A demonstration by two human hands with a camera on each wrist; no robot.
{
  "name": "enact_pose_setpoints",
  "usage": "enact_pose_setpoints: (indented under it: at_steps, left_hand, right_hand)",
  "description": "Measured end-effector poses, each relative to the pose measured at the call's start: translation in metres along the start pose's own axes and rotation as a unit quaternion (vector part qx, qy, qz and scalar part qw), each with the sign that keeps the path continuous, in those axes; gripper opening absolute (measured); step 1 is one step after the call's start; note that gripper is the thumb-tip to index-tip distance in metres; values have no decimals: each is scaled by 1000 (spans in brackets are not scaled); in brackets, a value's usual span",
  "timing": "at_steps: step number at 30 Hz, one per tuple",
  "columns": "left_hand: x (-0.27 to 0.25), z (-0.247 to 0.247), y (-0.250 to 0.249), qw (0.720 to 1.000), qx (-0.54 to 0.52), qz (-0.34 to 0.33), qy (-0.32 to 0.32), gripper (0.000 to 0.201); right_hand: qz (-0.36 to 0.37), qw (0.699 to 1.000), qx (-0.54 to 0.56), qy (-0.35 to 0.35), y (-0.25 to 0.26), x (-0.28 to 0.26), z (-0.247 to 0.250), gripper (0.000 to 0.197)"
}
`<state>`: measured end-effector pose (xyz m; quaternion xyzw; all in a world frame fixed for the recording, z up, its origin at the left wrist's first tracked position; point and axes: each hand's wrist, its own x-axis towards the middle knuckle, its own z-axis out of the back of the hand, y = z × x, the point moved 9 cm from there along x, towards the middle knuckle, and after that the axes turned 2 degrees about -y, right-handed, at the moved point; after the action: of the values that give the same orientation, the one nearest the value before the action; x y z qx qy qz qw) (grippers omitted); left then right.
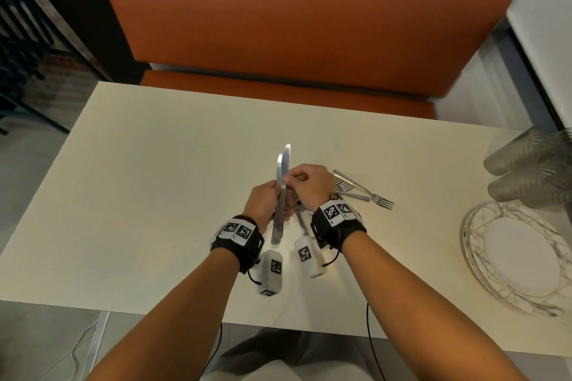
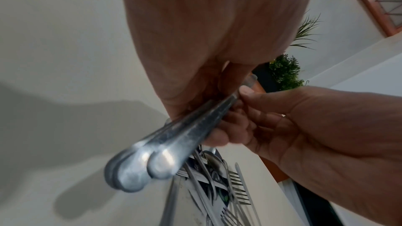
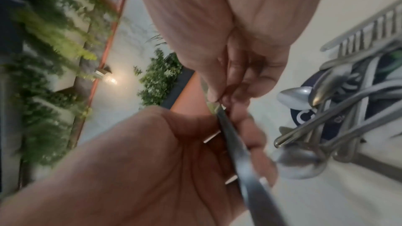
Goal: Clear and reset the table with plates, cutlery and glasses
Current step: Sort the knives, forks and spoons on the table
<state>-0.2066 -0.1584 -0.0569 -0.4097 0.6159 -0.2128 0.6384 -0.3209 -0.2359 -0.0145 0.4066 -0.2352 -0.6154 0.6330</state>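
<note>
Shiny metal knives (image 1: 282, 182), matt cream table (image 1: 154, 164); smooth orange leatherette bench (image 1: 278, 25); ribbed glasses (image 1: 532, 170)

The left hand (image 2: 195, 57) grips a bundle of knives (image 2: 174, 142) by their handles, rounded ends toward the camera. The right hand (image 2: 304, 126) pinches the same bundle higher up, thumb on top. Below lies a heap of forks and spoons (image 2: 217, 178) on the pale table (image 2: 65, 40).
</note>
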Motion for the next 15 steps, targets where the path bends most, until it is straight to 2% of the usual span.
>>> enact_pose_setpoints:
  at_steps: [3, 7, 11, 15]
  left_hand:
    - [1, 4, 3, 999, -52, 12, -1, 29]
    - [-3, 3, 2, 997, -65, 25, 21, 32]
    - [-6, 1, 1, 995, -84, 38, 40, 31]
    - [-3, 3, 3, 994, -85, 49, 38, 31]
  right_hand:
    - [-1, 1000, 9, -9, 3, 6, 4, 12]
    - [-13, 998, 56, -37, 9, 18, 17, 8]
    - [-20, 998, 66, -7, 12, 21, 14, 8]
    - [6, 999, 47, 18, 19, 24, 9, 13]
